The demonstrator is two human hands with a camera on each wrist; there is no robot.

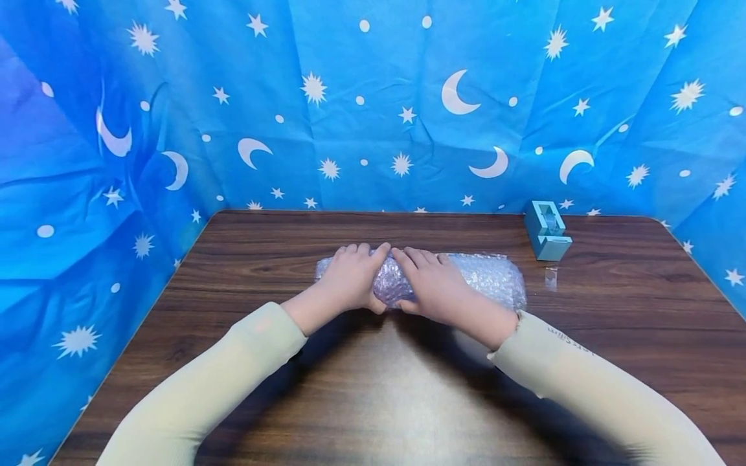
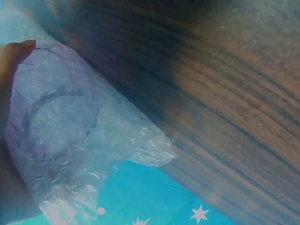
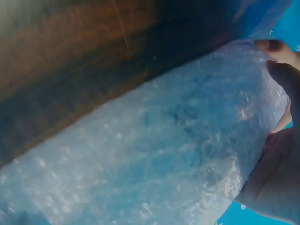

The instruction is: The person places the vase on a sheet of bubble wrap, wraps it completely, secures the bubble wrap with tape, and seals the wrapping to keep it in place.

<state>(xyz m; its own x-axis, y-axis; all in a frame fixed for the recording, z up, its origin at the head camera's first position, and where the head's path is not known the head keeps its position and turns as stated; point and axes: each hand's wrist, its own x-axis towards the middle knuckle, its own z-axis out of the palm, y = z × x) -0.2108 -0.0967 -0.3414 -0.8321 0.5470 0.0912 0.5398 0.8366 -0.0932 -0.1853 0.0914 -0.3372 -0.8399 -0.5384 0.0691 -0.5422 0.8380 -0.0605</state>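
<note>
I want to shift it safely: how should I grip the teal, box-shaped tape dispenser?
Probably pinch the dispenser across its long sides, coming from above: it stands upright, nothing covers its top, and its visible side wall looks flat.

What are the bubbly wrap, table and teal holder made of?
The bubble wrap looks like thin, shiny, see-through plastic: its bumps glint. The table shows streaky brown grain and a soft shine, so wood or a wood-look covering. The teal holder is probably hard plastic, with smooth faces and crisp edges, but painted metal is possible.

Free tabletop (image 1: 250, 259) left, tape dispenser (image 1: 546, 240) right
</note>
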